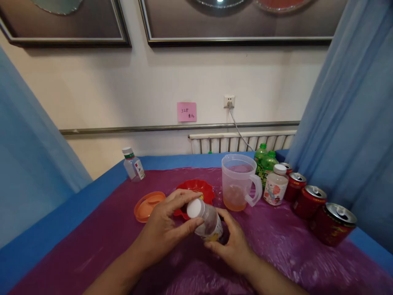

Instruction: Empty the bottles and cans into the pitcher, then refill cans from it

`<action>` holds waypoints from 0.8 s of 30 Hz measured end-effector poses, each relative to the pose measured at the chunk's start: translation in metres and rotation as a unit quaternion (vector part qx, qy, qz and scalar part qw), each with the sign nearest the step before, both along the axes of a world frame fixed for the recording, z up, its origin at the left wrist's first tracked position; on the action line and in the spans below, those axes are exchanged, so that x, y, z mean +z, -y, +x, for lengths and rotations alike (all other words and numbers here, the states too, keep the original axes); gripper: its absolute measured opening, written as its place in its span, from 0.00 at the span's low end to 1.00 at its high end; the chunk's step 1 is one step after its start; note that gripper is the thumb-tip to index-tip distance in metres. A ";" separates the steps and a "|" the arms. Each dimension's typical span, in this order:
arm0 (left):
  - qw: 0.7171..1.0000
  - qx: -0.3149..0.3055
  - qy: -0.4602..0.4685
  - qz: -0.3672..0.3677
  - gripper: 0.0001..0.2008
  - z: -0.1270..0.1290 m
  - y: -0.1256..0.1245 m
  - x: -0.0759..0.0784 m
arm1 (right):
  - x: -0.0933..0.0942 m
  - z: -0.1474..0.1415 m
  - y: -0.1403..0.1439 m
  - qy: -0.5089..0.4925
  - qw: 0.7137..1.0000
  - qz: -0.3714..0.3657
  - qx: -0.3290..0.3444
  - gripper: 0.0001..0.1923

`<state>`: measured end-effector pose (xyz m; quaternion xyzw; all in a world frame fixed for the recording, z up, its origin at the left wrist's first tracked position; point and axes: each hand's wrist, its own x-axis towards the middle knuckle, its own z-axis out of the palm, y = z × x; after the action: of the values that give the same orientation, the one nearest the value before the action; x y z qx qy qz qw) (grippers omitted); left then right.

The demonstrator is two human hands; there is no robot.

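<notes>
Left hand (162, 229) grips white cap (195, 207); right hand (231, 241) clasps bottle (211, 225) body, tilted, near table's front edge. Judged step: uncapping. Next needs a firm twist, bottle steadied.

Improvised indoor recording booth, not kitchen: blue curtains (353, 114) both sides, table (46, 229) under purple plastic sheet (276, 246), wall radiator (239, 142), pink sticky note (186, 112), framed pictures (233, 24).

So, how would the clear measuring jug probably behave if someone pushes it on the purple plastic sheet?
The jug looks like thin plastic with only a little orange liquid at the bottom, so it is probably light and slides easily. The purple sheet looks glossy and wrinkled, so it may catch. Pushed near the rim, the tall jug might tip.
</notes>
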<state>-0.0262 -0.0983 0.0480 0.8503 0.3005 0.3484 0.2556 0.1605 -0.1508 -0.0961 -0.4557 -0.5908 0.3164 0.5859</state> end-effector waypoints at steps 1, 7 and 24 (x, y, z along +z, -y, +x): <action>1.000 0.004 -0.012 0.007 0.19 0.002 0.000 0.001 | 0.001 0.001 0.000 0.005 1.000 0.005 -0.005 0.31; 0.998 0.005 -0.048 0.028 0.17 0.009 -0.003 0.004 | 0.000 0.003 -0.002 0.022 0.999 0.020 -0.019 0.34; 0.995 -0.040 -0.091 -0.009 0.18 -0.003 -0.012 0.008 | -0.004 0.007 -0.003 0.014 0.999 0.015 0.028 0.34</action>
<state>-0.0292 -0.0864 0.0563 0.8875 0.2913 0.2560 0.2490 0.1679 -0.1476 -0.1005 -0.4348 -0.6163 0.3174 0.5749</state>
